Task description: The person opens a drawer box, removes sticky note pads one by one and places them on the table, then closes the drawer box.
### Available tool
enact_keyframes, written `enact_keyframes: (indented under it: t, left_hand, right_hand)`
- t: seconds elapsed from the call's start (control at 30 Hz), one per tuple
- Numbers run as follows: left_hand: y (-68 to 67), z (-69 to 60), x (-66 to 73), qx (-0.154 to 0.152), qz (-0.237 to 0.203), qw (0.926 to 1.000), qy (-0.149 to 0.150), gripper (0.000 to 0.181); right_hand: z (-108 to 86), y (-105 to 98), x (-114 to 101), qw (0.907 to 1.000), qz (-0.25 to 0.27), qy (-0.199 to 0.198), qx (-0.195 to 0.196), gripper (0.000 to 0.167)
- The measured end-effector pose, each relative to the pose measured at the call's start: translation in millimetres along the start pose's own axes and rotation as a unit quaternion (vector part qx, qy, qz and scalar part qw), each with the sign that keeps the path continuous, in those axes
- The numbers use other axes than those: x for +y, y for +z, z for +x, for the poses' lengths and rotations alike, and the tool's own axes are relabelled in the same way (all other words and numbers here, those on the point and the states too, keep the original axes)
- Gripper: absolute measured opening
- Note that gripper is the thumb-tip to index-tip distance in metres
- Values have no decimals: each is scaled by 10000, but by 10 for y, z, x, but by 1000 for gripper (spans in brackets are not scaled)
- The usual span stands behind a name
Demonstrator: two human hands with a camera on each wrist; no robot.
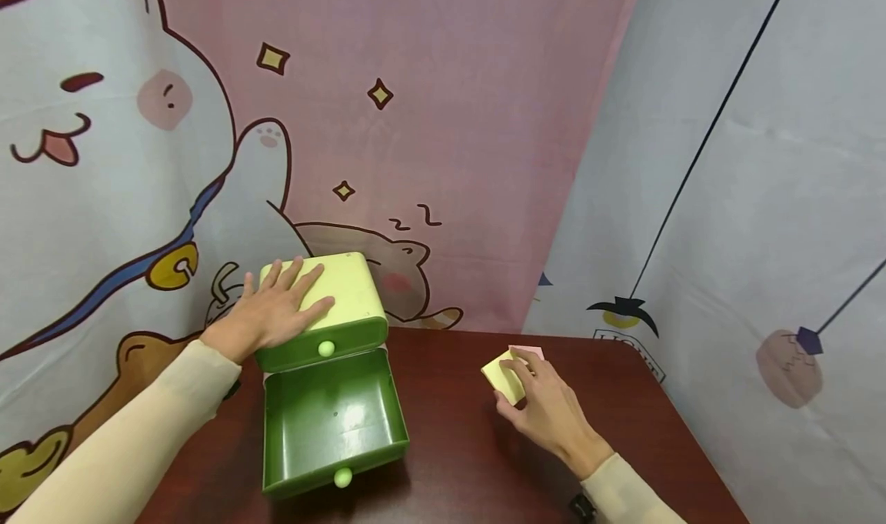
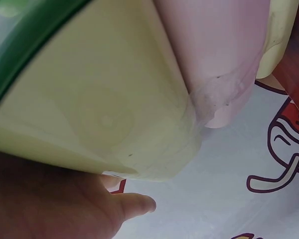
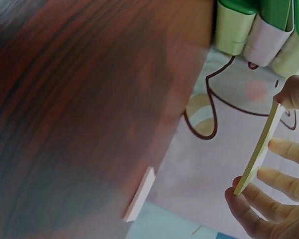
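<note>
My left hand [image 1: 277,308] lies with spread fingers on the pale yellow top of a small drawer cabinet [image 1: 351,289]. The cabinet's top green drawer [image 1: 360,338] is closed. Below it, a green drawer [image 1: 318,416] is pulled out and shows a bare inside. At the right, my right hand [image 1: 557,408] pinches a thin yellow sticky note pad [image 1: 503,379] by its edges, above the table; the right wrist view shows this pad [image 3: 259,149] edge-on between thumb and fingers. A pink sticky note pad [image 3: 139,195] lies on the table behind it, partly hidden by the hand in the head view.
The dark red wooden table [image 1: 450,447] carries the cabinet at its left. A printed cat curtain [image 1: 471,162] hangs right behind the table, and a pale curtain [image 1: 734,262] runs along the right side. The pulled-out drawer's round knob [image 1: 342,477] juts toward me.
</note>
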State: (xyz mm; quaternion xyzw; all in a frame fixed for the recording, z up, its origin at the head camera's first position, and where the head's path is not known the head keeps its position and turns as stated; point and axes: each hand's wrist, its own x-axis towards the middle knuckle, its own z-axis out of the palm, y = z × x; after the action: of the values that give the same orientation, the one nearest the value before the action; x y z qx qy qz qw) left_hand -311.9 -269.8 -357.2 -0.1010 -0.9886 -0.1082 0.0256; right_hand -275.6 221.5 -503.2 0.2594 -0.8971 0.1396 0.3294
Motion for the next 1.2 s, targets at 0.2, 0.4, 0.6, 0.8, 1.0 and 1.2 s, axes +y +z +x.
enact_keyframes:
  t: [0.2, 0.4, 0.6, 0.8, 1.0, 1.2]
  left_hand:
    - [-2, 3, -5, 21, 23, 10000, -14, 95]
    - [-4, 6, -6, 61, 78, 10000, -16, 96]
    - [1, -9, -4, 46, 59, 10000, -40, 96]
    - [6, -10, 5, 68, 33, 10000, -15, 96]
    - [15, -9, -1, 63, 16, 10000, -24, 96]
    - [19, -8, -3, 58, 11, 10000, -28, 96]
  right_hand:
    - [-56, 45, 116, 9985, -183, 437, -270, 49]
    - [-88, 63, 216, 9951, -302, 842, -418, 48]
    - [-135, 81, 296, 9911, -377, 1131, -584, 47]
    - [-177, 94, 344, 9847, -503, 1449, -822, 45]
    - [-170, 106, 369, 9753, -551, 1728, -1262, 43]
    - [-147, 170, 394, 9713, -626, 1825, -1394, 39]
